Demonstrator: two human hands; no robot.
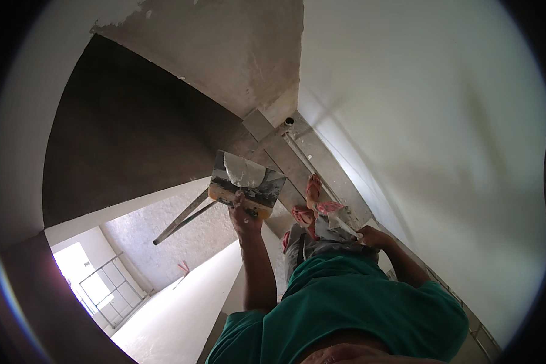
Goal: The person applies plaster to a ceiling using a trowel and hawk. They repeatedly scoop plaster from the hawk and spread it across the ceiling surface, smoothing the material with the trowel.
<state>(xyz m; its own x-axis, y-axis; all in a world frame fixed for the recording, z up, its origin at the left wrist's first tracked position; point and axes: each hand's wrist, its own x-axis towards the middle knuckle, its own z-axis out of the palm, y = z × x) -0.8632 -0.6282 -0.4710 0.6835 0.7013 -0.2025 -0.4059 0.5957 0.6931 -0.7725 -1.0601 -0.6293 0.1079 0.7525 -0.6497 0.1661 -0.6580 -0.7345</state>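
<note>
My left hand (244, 219) is closed around the underside of a flat plasterer's hawk (222, 189), a squarish board with dark and orange smears. A mound of pale wet putty (244, 172) lies on the far part of the hawk. Lower right, near my thigh, my right hand (375, 238) is wrapped round the light handle of a putty knife (347, 229). Its blade points away from me, and its exact outline is hard to make out against my legs. The two tools are apart, and neither touches a wall.
My feet, in red sandals (313, 187), stand on narrow planks (283, 161) beside a metal tube (309, 161). A pale smooth wall (431, 121) rises close on the right. Two metal tubes (179, 223) jut out left, over a lower floor (155, 227). A scaffold frame (106, 285) stands lower left.
</note>
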